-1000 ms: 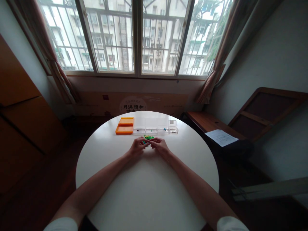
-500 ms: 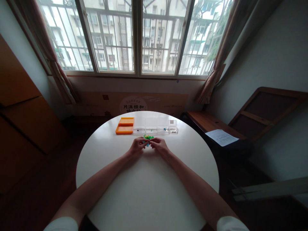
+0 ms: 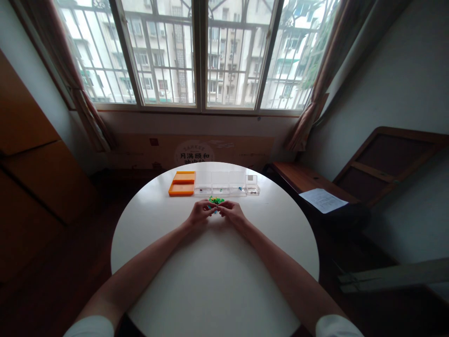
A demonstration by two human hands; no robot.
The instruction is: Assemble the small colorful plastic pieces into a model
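Observation:
My left hand (image 3: 201, 211) and my right hand (image 3: 232, 212) meet over the white table, fingertips almost touching. Both are closed in a pinch, and a tiny dark spot shows between the fingertips, too small to name. Just behind the fingers lies a small heap of green, yellow and blue pieces (image 3: 216, 200), partly hidden by my hands. Beyond the heap stands an orange box (image 3: 181, 188) with its lid open. To its right is a row of clear plastic boxes (image 3: 220, 192), lids raised, with a few small bits inside. The rightmost clear box (image 3: 252, 191) is smaller.
The round white table (image 3: 217, 281) stands before a barred window. To the right, a sheet of paper (image 3: 323, 200) lies near a brown wooden bench (image 3: 298, 177). A wooden cabinet (image 3: 31, 187) is on the left, and a long printed carton (image 3: 140, 150) is under the window.

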